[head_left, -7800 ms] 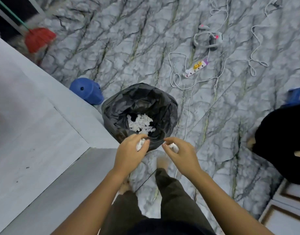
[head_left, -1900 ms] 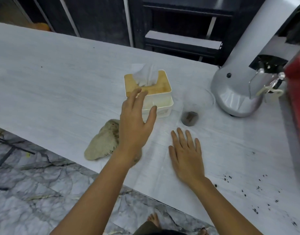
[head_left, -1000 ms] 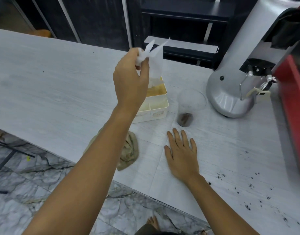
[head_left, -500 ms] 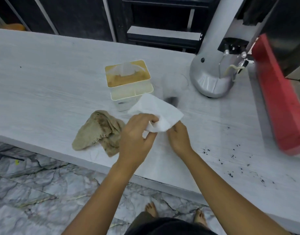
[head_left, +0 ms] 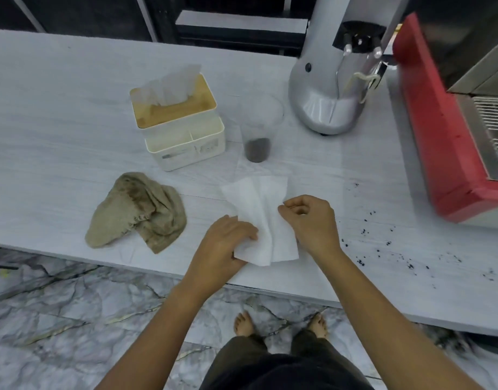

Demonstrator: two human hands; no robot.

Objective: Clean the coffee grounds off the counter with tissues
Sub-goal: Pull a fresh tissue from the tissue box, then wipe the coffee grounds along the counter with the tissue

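Observation:
A white tissue (head_left: 260, 218) lies spread over the pale counter (head_left: 59, 136) near its front edge. My left hand (head_left: 223, 246) grips the tissue's lower left corner. My right hand (head_left: 311, 220) pinches its right edge with thumb and fingers. Dark coffee grounds (head_left: 382, 243) are scattered on the counter to the right of my right hand, apart from the tissue. A white tissue box (head_left: 180, 128) with a wooden lid stands behind the tissue, and a fresh tissue sticks up from its slot.
A crumpled brown cloth (head_left: 138, 209) lies left of my hands. A clear cup (head_left: 259, 128) with grounds in its bottom stands beside the tissue box. A silver grinder (head_left: 332, 80) and a red espresso machine (head_left: 439, 122) occupy the right side.
My left hand pulled a tissue from the box and brought it down. Both hands now hold it spread flat on the counter, where half a second ago it was bunched between them.

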